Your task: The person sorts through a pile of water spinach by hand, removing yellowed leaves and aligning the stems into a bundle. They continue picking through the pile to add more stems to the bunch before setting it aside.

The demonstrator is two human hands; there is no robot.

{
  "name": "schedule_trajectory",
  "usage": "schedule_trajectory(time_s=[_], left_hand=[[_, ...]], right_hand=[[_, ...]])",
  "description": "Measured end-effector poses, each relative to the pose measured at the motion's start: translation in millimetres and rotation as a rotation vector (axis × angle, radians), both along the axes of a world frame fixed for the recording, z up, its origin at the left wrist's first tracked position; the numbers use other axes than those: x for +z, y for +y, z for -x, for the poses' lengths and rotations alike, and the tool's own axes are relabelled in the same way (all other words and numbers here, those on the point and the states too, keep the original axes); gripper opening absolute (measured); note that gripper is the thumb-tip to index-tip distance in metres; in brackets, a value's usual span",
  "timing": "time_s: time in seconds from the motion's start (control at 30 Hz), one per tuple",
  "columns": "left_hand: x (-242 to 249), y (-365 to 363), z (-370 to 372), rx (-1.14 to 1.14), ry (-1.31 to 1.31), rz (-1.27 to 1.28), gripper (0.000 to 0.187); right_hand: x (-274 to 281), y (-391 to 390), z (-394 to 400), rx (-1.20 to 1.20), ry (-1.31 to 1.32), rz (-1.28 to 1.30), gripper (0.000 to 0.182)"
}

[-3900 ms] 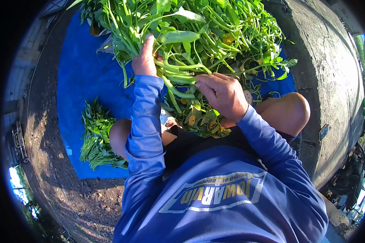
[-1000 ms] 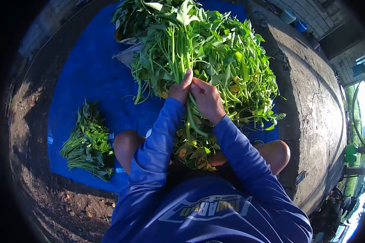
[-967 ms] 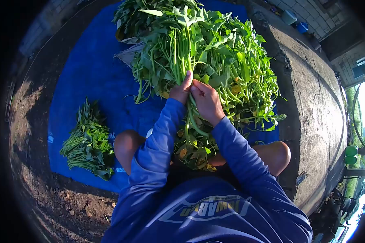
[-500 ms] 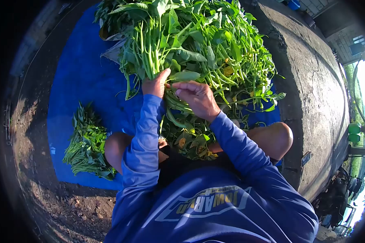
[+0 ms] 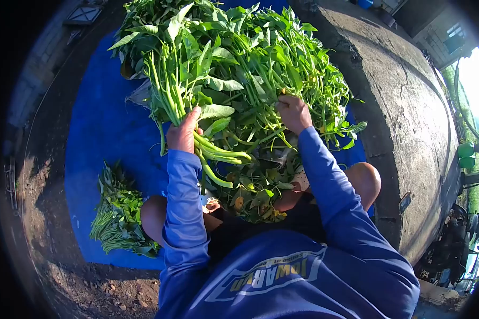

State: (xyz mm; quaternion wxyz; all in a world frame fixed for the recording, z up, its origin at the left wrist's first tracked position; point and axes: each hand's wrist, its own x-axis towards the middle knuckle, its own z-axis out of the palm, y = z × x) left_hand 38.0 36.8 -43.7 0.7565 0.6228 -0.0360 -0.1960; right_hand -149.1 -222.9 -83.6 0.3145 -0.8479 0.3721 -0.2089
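Observation:
My left hand (image 5: 182,133) is closed around a bunch of water spinach (image 5: 170,90). Its leaves point away from me, and the thick pale stem ends stick out below the fist to the right. My right hand (image 5: 294,112) is at the near side of a big heap of loose water spinach (image 5: 261,58), its fingers pinched together among the stems. It seems to grip a stem there, though the fingers partly hide it.
A blue tarp (image 5: 106,106) lies under the greens. A finished-looking bundle of greens (image 5: 120,212) rests by my left knee. Leaf scraps (image 5: 255,196) lie between my legs. To the right runs a concrete ledge (image 5: 404,122).
My right hand has moved away from the left, to the right and up into the heap. My left hand has shifted slightly left and down with the bunch, baring its stem ends.

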Motion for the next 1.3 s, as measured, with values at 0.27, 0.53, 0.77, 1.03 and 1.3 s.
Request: schedule_trajectory(time_s=[0.27, 0.53, 0.77, 1.03, 1.3], left_hand=[[-27, -4, -9, -0.074, -0.120, 0.008, 0.041], [1, 1, 5, -0.106, 0.050, -0.046, 0.036], [-4, -2, 6, -0.046, 0.039, -0.030, 0.036], [-8, 0, 7, -0.076, -0.056, -0.034, 0.039], [-33, -8, 2, -0.101, -0.059, -0.033, 0.034]], right_hand=[[109, 8, 19, 0.070, -0.459, -0.582, 0.044], [128, 5, 36, 0.112, -0.501, -0.676, 0.049], [97, 6, 33, 0.002, -0.721, -0.588, 0.041], [132, 43, 43, 0.146, -0.818, -0.816, 0.038], [166, 94, 8, 0.115, -0.648, 0.050, 0.033]])
